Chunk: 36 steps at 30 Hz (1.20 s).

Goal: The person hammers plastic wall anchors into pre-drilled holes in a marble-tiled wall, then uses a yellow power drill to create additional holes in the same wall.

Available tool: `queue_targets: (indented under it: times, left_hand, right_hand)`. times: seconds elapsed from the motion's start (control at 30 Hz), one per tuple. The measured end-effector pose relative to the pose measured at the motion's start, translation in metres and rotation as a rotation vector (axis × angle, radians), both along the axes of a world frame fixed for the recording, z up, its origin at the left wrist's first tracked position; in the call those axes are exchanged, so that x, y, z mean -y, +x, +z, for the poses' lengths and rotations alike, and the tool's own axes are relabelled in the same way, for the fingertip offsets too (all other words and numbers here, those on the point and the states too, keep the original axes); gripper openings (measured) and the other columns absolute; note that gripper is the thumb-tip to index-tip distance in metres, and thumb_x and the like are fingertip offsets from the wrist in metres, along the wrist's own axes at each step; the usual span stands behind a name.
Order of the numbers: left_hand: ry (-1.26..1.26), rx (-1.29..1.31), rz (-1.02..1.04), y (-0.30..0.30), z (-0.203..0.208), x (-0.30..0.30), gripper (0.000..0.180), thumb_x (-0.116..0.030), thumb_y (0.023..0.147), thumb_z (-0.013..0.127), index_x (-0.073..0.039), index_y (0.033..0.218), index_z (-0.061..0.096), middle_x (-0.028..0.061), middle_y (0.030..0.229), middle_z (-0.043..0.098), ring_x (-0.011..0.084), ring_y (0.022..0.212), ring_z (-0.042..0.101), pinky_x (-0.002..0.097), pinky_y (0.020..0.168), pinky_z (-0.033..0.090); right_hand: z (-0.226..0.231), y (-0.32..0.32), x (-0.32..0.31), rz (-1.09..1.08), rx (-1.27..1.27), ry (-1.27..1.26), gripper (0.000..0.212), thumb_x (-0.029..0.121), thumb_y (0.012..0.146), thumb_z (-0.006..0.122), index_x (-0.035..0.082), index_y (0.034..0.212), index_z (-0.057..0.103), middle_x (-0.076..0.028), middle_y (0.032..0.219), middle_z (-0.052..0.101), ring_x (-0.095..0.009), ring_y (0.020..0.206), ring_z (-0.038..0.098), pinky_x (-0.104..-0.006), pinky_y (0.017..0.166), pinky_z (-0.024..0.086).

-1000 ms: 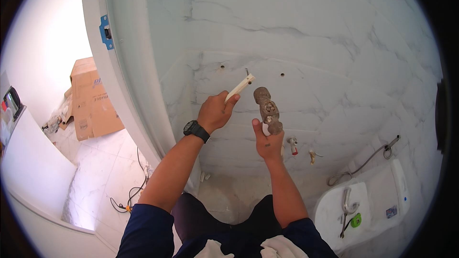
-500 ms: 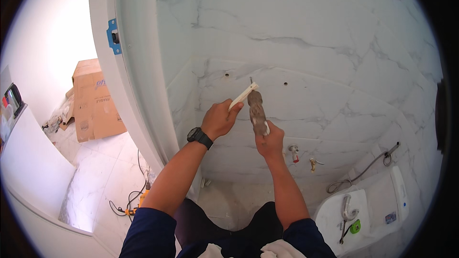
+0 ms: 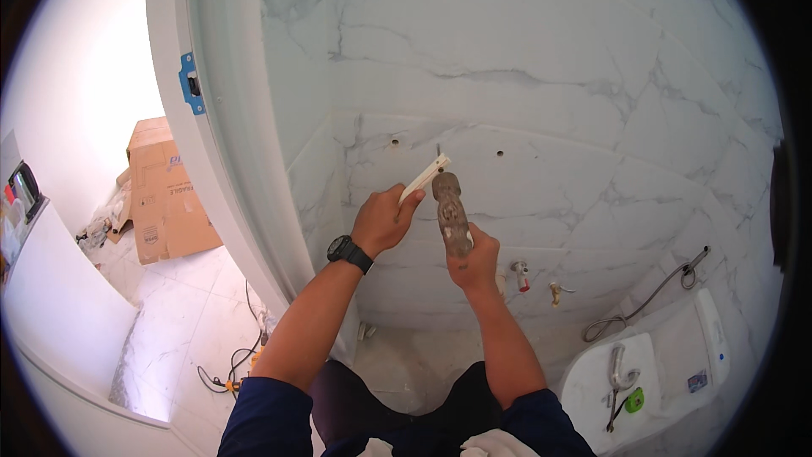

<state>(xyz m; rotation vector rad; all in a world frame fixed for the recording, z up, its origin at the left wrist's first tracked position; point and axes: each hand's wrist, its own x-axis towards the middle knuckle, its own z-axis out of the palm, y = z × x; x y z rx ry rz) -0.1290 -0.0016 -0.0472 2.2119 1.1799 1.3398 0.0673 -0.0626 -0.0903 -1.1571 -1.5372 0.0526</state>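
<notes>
My left hand (image 3: 385, 218), with a black watch on the wrist, is closed around a pale, narrow wooden strip (image 3: 423, 176). A thin metal pin, perhaps a nail (image 3: 438, 151), sticks out past the strip's upper end toward the marble-patterned wall. My right hand (image 3: 472, 261) is closed on a worn, dirty hammer (image 3: 450, 213). Its rounded end lies just below the strip's tip; a small gap seems to show between them. The hammer's handle is mostly hidden by my fingers.
Two dark holes, a left one (image 3: 395, 142) and a right one (image 3: 500, 153), mark the wall. Below are a valve (image 3: 521, 276) and a brass tap (image 3: 556, 293). A white toilet (image 3: 584, 381) stands right, carrying a green tape measure (image 3: 634, 399). Beyond the door frame (image 3: 188, 135) leans a cardboard box (image 3: 173, 203).
The hammer has drawn slightly down and away from the strip's end. Both hands keep their grips, and the whole view has shifted a little.
</notes>
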Motion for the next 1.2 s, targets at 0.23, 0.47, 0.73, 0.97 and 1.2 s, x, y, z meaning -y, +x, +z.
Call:
queue_targets:
  times: [0.23,0.47,0.73,0.97,1.2]
  left_hand:
    - [-0.040,-0.011,0.002,-0.002,0.000,-0.001,0.061,-0.050,0.112,0.051,0.004,0.084,0.061,0.0218,0.063,0.057,0.0350,0.055,0.052,0.0452,0.057,0.043]
    - [-0.004,0.039,-0.037,-0.003,-0.003,-0.007,0.065,-0.055,0.111,0.051,0.002,0.081,0.061,0.0215,0.064,0.060,0.0409,0.059,0.060,0.0476,0.058,0.045]
    - [0.091,0.088,-0.087,-0.006,-0.010,-0.016,0.065,-0.054,0.111,0.050,0.003,0.084,0.063,0.0217,0.065,0.060,0.0395,0.059,0.058,0.0464,0.059,0.045]
    - [0.081,0.065,-0.077,-0.010,-0.015,-0.025,0.062,-0.052,0.111,0.052,0.004,0.085,0.063,0.0237,0.067,0.061,0.0405,0.060,0.059,0.0460,0.059,0.045]
    - [0.041,0.070,-0.074,-0.007,-0.014,-0.017,0.056,-0.045,0.111,0.055,0.004,0.086,0.063,0.0236,0.066,0.059,0.0393,0.058,0.056,0.0456,0.058,0.044]
  right_hand:
    - [-0.002,0.002,-0.001,-0.019,-0.013,-0.047,0.019,0.015,0.092,0.075,-0.002,0.085,0.070,-0.015,0.063,0.064,-0.025,0.055,0.062,-0.0368,0.059,0.049]
    - [0.004,0.001,0.001,-0.066,0.056,-0.064,0.022,0.020,0.087,0.078,0.002,0.081,0.068,-0.021,0.069,0.068,-0.042,0.067,0.070,-0.0471,0.063,0.054]
    - [0.012,-0.006,0.006,-0.132,0.124,-0.075,0.024,0.025,0.088,0.077,0.005,0.081,0.068,-0.021,0.073,0.070,-0.044,0.071,0.071,-0.0511,0.066,0.056]
    - [0.014,-0.011,0.007,-0.128,0.152,-0.076,0.020,0.019,0.088,0.076,0.003,0.079,0.067,-0.023,0.072,0.069,-0.046,0.069,0.069,-0.0505,0.064,0.055]
    - [0.011,-0.005,0.003,-0.141,0.128,-0.091,0.022,0.025,0.090,0.076,0.006,0.083,0.069,-0.020,0.074,0.070,-0.045,0.071,0.070,-0.0519,0.066,0.056]
